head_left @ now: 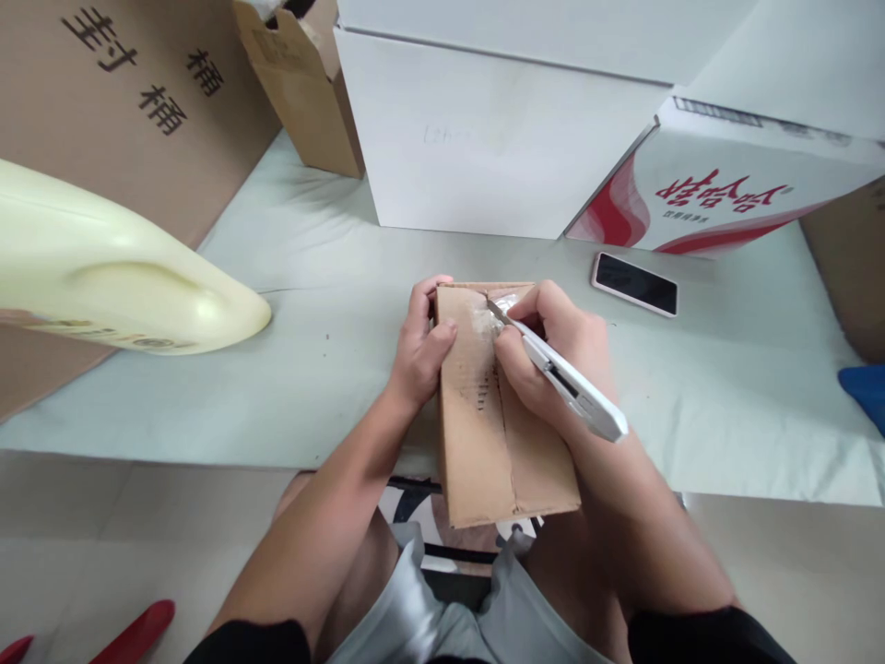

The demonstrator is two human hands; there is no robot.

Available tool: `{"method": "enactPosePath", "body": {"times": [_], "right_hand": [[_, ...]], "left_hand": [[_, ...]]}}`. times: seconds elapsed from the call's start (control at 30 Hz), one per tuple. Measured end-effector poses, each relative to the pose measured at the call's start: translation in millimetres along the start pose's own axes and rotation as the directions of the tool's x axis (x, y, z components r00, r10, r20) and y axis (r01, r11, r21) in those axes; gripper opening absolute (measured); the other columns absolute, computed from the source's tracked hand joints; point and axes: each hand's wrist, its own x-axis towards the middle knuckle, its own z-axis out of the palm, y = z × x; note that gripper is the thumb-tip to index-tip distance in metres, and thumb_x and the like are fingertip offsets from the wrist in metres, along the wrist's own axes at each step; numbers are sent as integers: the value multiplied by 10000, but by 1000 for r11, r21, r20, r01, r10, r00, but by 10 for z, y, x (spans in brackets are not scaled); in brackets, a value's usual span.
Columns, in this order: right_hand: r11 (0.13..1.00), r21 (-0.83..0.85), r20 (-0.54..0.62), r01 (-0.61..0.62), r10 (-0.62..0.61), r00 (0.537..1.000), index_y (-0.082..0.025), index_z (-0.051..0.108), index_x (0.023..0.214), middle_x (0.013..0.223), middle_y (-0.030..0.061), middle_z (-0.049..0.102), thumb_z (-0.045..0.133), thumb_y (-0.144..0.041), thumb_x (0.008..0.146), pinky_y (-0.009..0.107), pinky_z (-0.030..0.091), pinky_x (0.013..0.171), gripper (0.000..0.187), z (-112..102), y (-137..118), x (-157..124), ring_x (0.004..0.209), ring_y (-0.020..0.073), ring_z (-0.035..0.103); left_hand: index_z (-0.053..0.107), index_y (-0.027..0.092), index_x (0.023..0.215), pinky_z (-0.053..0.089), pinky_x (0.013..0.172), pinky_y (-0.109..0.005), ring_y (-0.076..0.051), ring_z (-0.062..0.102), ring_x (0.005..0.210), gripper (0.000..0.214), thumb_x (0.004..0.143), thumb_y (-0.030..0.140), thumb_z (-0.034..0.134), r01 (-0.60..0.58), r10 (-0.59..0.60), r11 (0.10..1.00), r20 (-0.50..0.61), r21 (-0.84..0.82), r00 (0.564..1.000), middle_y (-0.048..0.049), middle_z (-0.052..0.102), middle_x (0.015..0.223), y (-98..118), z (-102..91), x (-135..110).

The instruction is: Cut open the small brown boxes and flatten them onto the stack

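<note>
A small brown cardboard box [484, 433] lies at the table's near edge, jutting over my lap, its taped seam facing up. My left hand [423, 343] grips the box's far left corner, fingers curled over its edge. My right hand [553, 355] is closed round a white utility knife [571, 378]. The knife's blade tip rests on the clear tape near the far end of the seam.
A pale green table [290, 369] holds a cream plastic jug [117, 267] at left and a dark phone [634, 283] at right. Behind stand a big white box [484, 138], a red-and-white carton [719, 184] and brown cartons [138, 101]. A blue object [867, 392] lies far right.
</note>
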Motion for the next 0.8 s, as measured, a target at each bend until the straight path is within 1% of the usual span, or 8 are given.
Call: {"method": "enactPosePath", "body": {"times": [0.07, 0.17, 0.33, 0.5, 0.63, 0.8], "right_hand": [[1000, -22, 14, -6, 7, 1000, -259, 474, 775, 614, -40, 578, 533, -319, 742, 289, 373, 571, 91, 7, 1, 11, 534, 143, 468], [1000, -15, 12, 0, 0, 1000, -259, 465, 769, 603, -44, 570, 537, -310, 736, 283, 363, 563, 94, 9, 19, 16, 525, 139, 457], [999, 48, -54, 12, -10, 999, -261, 467, 769, 559, -72, 493, 556, -258, 727, 275, 323, 527, 98, -2, 52, -14, 502, 125, 407], [997, 71, -95, 41, -34, 995, -260, 467, 777, 565, -75, 482, 541, -243, 744, 275, 306, 521, 82, -5, 62, -52, 511, 121, 405], [997, 70, -58, 29, -25, 998, -261, 456, 768, 554, -81, 468, 536, -260, 740, 276, 310, 519, 85, -9, 54, -42, 496, 114, 388], [998, 61, -8, 9, -8, 1000, -259, 461, 754, 537, -79, 464, 543, -308, 745, 271, 320, 519, 96, -7, 41, -5, 477, 114, 388]], "left_hand": [[544, 275, 1332, 542, 915, -407, -251, 633, 1014, 634, 889, 709, 676, -4, 4, 1000, 3, 12, 1000, -60, 659, 1147, 6, -5, -2], [549, 280, 1332, 539, 917, -417, -255, 633, 1018, 640, 882, 715, 678, -2, 3, 1000, -7, 28, 1000, -67, 656, 1169, -2, -15, -4], [529, 286, 1338, 545, 902, -431, -262, 634, 999, 640, 879, 715, 646, 19, -19, 998, 1, 54, 1000, -75, 651, 1178, -28, -19, 0], [538, 282, 1317, 549, 908, -427, -268, 626, 1030, 613, 872, 695, 623, 4, -2, 995, -29, 98, 1000, -71, 651, 1179, -40, -6, 6], [533, 281, 1332, 558, 878, -422, -258, 633, 982, 602, 892, 680, 624, -5, 6, 995, -16, 96, 1000, -66, 651, 1138, -45, -6, 1], [526, 277, 1359, 562, 912, -429, -267, 653, 1038, 648, 890, 706, 652, 16, -16, 998, 7, 58, 1000, -84, 675, 1216, -48, -26, -4]]}}
